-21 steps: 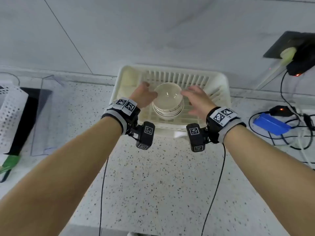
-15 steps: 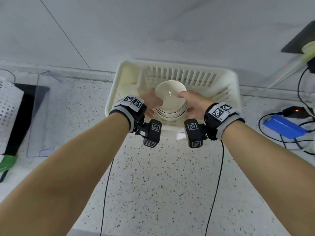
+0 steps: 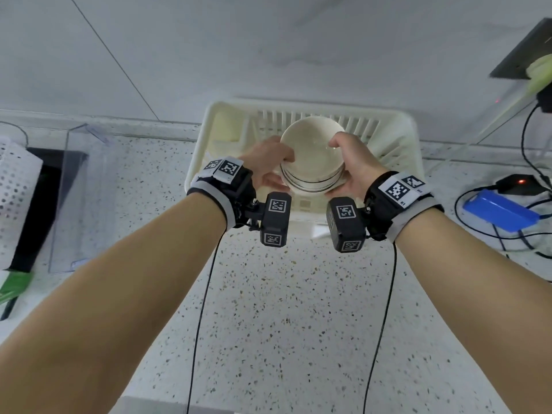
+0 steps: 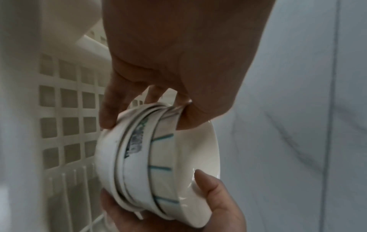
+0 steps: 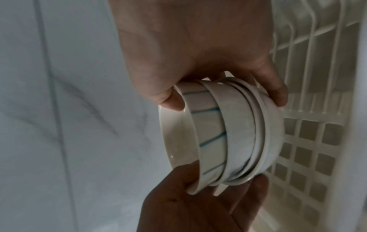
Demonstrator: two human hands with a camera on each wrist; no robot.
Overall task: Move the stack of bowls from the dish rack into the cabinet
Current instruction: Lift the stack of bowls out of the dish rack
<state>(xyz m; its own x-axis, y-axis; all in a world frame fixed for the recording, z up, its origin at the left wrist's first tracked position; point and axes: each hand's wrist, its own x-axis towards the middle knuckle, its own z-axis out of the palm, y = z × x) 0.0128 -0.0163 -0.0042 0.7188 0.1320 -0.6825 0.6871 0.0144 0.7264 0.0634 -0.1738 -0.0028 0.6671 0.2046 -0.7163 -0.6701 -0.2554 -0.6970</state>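
The stack of bowls looks like glazed ceramic, smooth and glossy, with small highlights on the rim (thin blue lines are painted on one bowl's side). The dish rack is cream moulded plastic with a dull sheen. The countertop is speckled stone, fairly matt, and the wall behind is smooth, faintly veined tile.

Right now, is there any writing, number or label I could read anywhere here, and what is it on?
"R1": on the white band at the right wrist.
A second small mark on that band: too blurred to read.
Blue marking on the stack of bowls: blurred, no letters legible.
Square codes on the wrist cameras: patterns only, no words.
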